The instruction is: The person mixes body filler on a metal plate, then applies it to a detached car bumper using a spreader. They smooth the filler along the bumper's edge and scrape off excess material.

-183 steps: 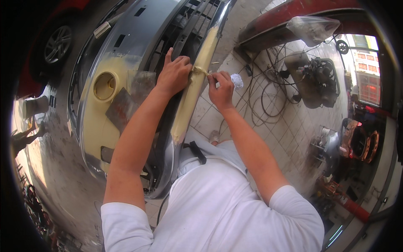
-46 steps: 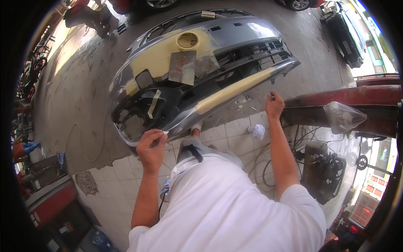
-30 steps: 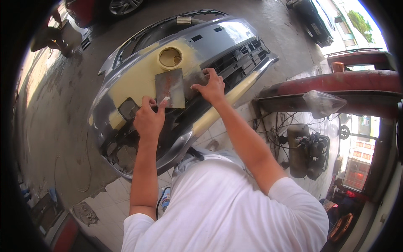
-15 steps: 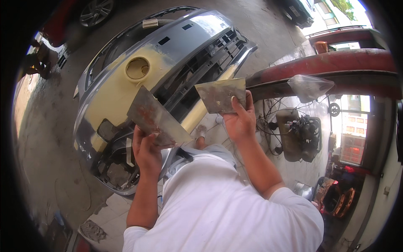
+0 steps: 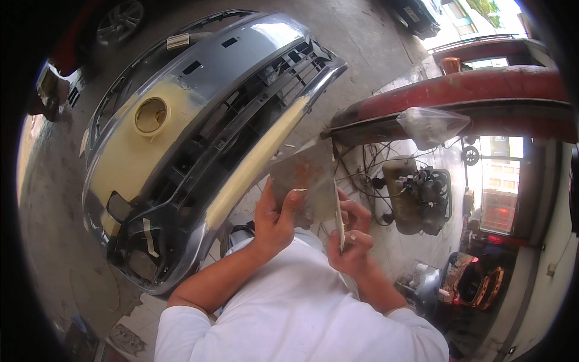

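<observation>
My left hand [image 5: 277, 212] grips a flat metal putty spreader [image 5: 310, 175] with reddish-brown stains, thumb across its face. A second flat spreader [image 5: 339, 211], seen nearly edge-on with pale putty along it, is in the closed fingers of my right hand [image 5: 353, 241]. The two plates meet or overlap in front of my chest; whether they touch I cannot tell. To the left lies a grey car bumper [image 5: 241, 51] with broad patches of pale yellow filler [image 5: 123, 160]. On it stands an open round yellow tub [image 5: 152, 116].
A red beam [image 5: 458, 90] runs across the right, with a clear plastic bag [image 5: 431, 125] hanging at it. Beyond stands an air compressor [image 5: 407, 196] among loose hoses. A folded pale pad [image 5: 178, 41] rests on the bumper's far edge. Car parts [image 5: 473, 280] lie lower right.
My left hand has swung right with its spreader, away from the bumper. The right spreader has turned from face-on to edge-on and come lower, so both plates are now together. My view has shifted right.
</observation>
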`<action>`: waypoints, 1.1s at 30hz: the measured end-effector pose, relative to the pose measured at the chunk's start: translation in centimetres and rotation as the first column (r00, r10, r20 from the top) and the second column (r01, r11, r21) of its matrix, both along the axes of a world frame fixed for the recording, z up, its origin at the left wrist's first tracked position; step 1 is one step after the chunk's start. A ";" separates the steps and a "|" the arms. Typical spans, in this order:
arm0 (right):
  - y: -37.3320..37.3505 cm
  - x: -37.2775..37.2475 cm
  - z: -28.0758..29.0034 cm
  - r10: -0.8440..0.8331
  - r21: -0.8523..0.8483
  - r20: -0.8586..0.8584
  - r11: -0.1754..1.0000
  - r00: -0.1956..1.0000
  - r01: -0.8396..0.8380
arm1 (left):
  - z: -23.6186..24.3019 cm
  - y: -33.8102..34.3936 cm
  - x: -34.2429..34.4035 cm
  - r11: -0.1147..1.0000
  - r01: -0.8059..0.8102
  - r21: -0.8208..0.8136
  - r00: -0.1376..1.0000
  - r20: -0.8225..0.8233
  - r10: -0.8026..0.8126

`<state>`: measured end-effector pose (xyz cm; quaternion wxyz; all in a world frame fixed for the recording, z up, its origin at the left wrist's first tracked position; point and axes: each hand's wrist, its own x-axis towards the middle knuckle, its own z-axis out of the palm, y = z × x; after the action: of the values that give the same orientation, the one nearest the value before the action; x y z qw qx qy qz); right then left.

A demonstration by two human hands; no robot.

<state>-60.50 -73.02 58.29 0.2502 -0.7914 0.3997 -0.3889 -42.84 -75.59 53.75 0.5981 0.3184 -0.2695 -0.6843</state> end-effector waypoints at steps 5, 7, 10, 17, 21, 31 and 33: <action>0.7 -4.2 -2.3 -0.206 0.024 -0.299 0.975 0.932 0.223 | -0.9 0.9 -2.8 0.994 0.105 -0.029 0.990 0.098 -0.102; 1.9 -9.7 -4.1 -0.075 0.312 -0.576 0.900 0.814 0.304 | -0.2 0.9 -3.4 0.995 0.054 -0.087 0.997 0.054 -0.050; 2.0 -16.2 -7.8 -0.202 0.551 -0.437 0.710 0.876 0.438 | 0.0 1.0 -2.0 0.942 0.302 -0.143 0.940 0.212 -0.269; -18.1 -18.5 -6.7 -0.169 0.206 -0.684 0.889 0.709 0.410 | -6.8 3.0 0.6 0.965 0.245 0.093 0.890 0.373 -0.262; -30.3 -16.4 -8.7 -0.018 0.120 -0.802 0.975 0.598 0.189 | -7.4 2.9 1.9 0.970 0.186 0.154 0.909 0.349 -0.229; -41.0 -3.9 -10.9 0.278 0.338 -0.894 0.933 0.351 0.123 | -9.5 3.7 3.1 0.947 0.207 0.246 0.876 0.385 -0.291; -40.5 -3.7 -11.0 0.292 0.326 -0.905 0.943 0.311 0.063 | -9.5 3.5 3.1 0.951 0.203 0.231 0.875 0.393 -0.282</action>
<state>-64.21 -113.56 47.28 0.1145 -0.8466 0.4658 0.2305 -39.74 -72.14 44.23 0.4029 0.4756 -0.3663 -0.6908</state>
